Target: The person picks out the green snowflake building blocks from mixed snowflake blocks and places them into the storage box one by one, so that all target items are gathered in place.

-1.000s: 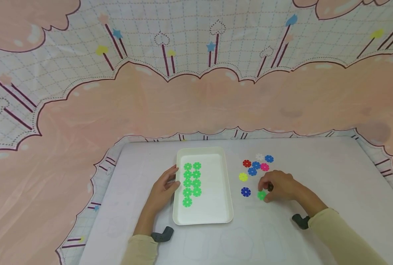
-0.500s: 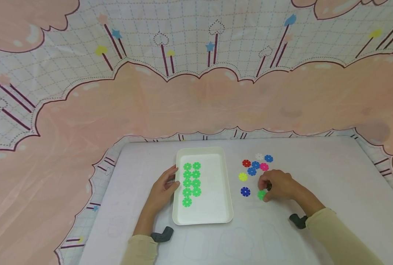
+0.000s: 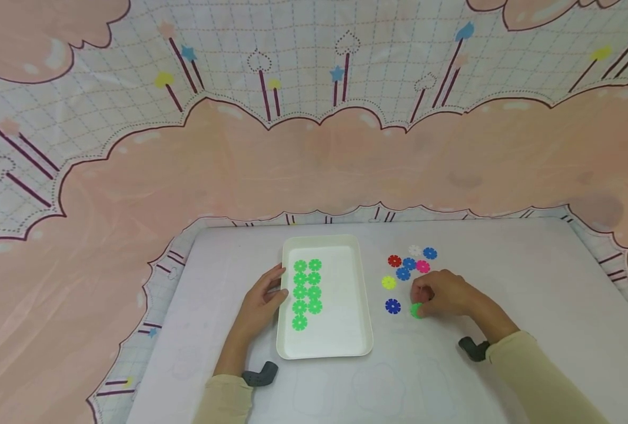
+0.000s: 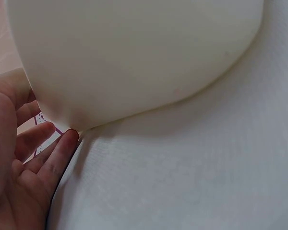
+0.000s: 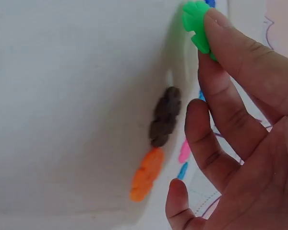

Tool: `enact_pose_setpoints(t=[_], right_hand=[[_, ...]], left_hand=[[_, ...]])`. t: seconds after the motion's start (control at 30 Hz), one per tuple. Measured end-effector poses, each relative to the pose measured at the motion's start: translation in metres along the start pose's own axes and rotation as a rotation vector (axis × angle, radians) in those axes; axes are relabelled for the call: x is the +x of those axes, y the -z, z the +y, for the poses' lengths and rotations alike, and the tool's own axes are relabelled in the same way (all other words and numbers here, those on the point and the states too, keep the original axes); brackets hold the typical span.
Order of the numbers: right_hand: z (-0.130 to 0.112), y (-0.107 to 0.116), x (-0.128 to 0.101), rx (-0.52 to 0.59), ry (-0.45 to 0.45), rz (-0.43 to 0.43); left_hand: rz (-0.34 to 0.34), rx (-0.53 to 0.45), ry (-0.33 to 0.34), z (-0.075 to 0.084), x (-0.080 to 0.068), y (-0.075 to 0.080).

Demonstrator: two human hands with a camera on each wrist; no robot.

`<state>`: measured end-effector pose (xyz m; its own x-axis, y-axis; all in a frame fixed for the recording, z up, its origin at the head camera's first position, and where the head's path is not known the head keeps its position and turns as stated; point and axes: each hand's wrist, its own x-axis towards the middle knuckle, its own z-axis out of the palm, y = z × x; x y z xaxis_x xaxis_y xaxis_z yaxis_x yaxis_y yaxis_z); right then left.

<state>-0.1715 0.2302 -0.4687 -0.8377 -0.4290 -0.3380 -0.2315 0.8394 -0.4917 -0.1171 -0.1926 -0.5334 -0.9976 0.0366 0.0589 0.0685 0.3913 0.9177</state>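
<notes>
At the tray's left edge my left hand [image 3: 261,303] grips the rim of a white rectangular tray [image 3: 325,354]; the left wrist view shows its fingertips [image 4: 69,136] against the outer wall [image 4: 134,57]. Several green notched plastic discs [image 3: 299,322] lie inside in two columns, on the tray's left half. Right of the tray, my right hand [image 3: 443,294] pinches another green disc [image 5: 194,24] between thumb and forefinger, its other fingers loosely bent. Behind it, a dark disc [image 5: 165,117] and an orange disc [image 5: 147,175] lie on the table, hidden by the hand in the head view.
Beyond the right hand lie loose discs: dark blue [image 3: 392,306], yellow [image 3: 388,282], red [image 3: 394,261], pink [image 3: 422,267], white [image 3: 414,251] and several lighter blue [image 3: 429,253]. A white cover spreads over the table [image 3: 547,282], against a patterned cloth backdrop [image 3: 345,165].
My right hand has shifted slightly left and up, and its grip on the green disc has closed up. The dark disc near its fingers is now hidden in the head view. My left hand stays.
</notes>
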Motion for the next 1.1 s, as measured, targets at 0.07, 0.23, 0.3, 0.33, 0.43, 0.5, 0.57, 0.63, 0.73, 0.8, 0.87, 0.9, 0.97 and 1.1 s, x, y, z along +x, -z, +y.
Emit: enact_pose_setpoints(t=[0.07, 0.23, 0.3, 0.33, 0.43, 0.5, 0.57, 0.63, 0.73, 0.8, 0.87, 0.9, 0.97, 1.1], right_hand=[[-0.002, 0.002, 0.000, -0.002, 0.006, -0.004], [-0.006, 0.004, 0.003, 0.015, 0.042, -0.013], [-0.009, 0.005, 0.004, 0.032, 0.064, -0.015], [-0.010, 0.005, 0.005, 0.037, 0.078, -0.015], [-0.014, 0.004, 0.007, 0.060, 0.115, -0.020], [-0.018, 0.004, 0.009, 0.072, 0.139, -0.029], [-0.021, 0.004, 0.010, 0.090, 0.166, -0.043], [-0.025, 0.004, 0.012, 0.114, 0.178, -0.061], [-0.031, 0.005, 0.014, 0.146, 0.197, -0.084], [-0.035, 0.005, 0.016, 0.171, 0.204, -0.099], [-0.038, 0.005, 0.018, 0.205, 0.220, -0.116], [-0.040, 0.005, 0.019, 0.228, 0.226, -0.127], [-0.045, 0.006, 0.021, 0.266, 0.236, -0.147], [-0.057, 0.007, 0.026, 0.320, 0.253, -0.174]], left_hand=[[0.002, -0.003, -0.005, -0.001, 0.000, 0.000], [0.005, -0.007, -0.012, -0.001, 0.001, 0.000], [0.006, -0.004, -0.012, -0.001, 0.001, -0.001], [0.006, -0.003, -0.012, -0.001, 0.001, 0.000], [0.007, 0.000, -0.011, 0.000, 0.000, 0.000], [0.005, -0.002, -0.013, 0.000, 0.000, 0.000], [0.006, -0.002, -0.013, 0.001, 0.000, 0.000], [0.006, -0.002, -0.009, 0.001, -0.001, 0.000], [0.008, -0.001, -0.003, 0.001, 0.000, 0.000], [0.007, 0.001, -0.001, 0.001, 0.000, 0.000], [0.003, 0.002, -0.002, 0.001, 0.000, 0.000], [0.003, 0.003, 0.000, 0.001, 0.000, 0.000], [0.001, 0.002, 0.002, 0.002, 0.000, 0.000], [0.001, 0.008, 0.007, 0.003, -0.001, 0.000]])
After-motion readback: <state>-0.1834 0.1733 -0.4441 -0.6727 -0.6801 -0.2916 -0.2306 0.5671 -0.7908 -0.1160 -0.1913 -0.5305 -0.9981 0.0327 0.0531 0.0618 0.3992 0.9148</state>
